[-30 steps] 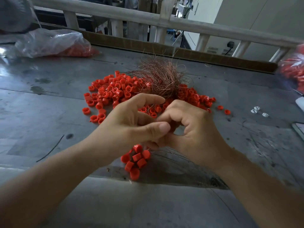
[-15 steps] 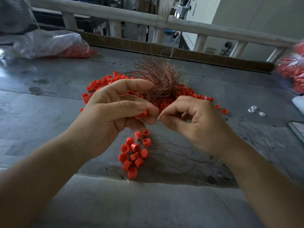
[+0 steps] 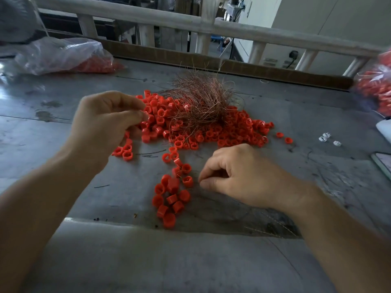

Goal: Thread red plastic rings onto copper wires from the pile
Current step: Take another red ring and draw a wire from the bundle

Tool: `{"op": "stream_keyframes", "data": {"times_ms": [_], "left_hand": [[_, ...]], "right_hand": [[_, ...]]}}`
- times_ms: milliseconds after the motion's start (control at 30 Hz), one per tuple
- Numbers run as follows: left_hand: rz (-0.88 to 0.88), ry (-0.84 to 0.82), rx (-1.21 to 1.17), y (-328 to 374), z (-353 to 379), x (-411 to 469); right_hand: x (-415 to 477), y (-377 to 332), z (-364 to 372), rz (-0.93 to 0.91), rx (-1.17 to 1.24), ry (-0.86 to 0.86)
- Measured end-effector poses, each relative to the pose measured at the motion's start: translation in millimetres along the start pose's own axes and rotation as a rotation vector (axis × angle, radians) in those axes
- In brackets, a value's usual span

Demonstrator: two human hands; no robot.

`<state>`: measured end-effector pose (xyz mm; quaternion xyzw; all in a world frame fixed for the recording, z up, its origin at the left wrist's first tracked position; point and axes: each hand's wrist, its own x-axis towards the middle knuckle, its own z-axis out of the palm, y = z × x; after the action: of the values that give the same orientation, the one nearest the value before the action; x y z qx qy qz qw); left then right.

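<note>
Hovering over the left edge of the ring pile (image 3: 222,132), left hand (image 3: 101,127) had fingers curled, thumb meeting fingertips; contents indiscernible. Right hand (image 3: 243,176) rested on table (image 3: 63,261) just right of near ring cluster (image 3: 169,197), thumb and forefinger pinched; grasp indiscernible. Wire tangle (image 3: 201,98) sat on pile's far side.

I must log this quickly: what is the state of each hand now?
Left hand: fingers curled, tips pinched; whether it holds anything cannot be told.
Right hand: fingers curled, tips pinched beside red rings; contents cannot be told.
</note>
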<state>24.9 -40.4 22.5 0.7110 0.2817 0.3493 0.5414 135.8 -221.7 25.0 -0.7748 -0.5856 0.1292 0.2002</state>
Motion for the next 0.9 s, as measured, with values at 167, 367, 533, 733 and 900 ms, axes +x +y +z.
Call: {"op": "stream_keyframes", "data": {"times_ms": [167,367,533,733,900], "left_hand": [[0.095,-0.046,0.479,-11,-4,4],[0.119,-0.207,0.759,-11,-12,4],[0.190,-0.300,0.900,-8,-18,2],[0.155,-0.343,0.999,-16,-20,8],[0.203,-0.310,1.020,-22,-18,10]], "right_hand": [[-1,1,-2,0.036,0.018,-0.017],[-3,3,-10,0.058,0.061,0.082],[-3,5,-15,0.070,0.054,0.161],[-3,6,-15,0.069,0.055,0.198],[-2,8,-14,0.074,0.040,0.204]]}}
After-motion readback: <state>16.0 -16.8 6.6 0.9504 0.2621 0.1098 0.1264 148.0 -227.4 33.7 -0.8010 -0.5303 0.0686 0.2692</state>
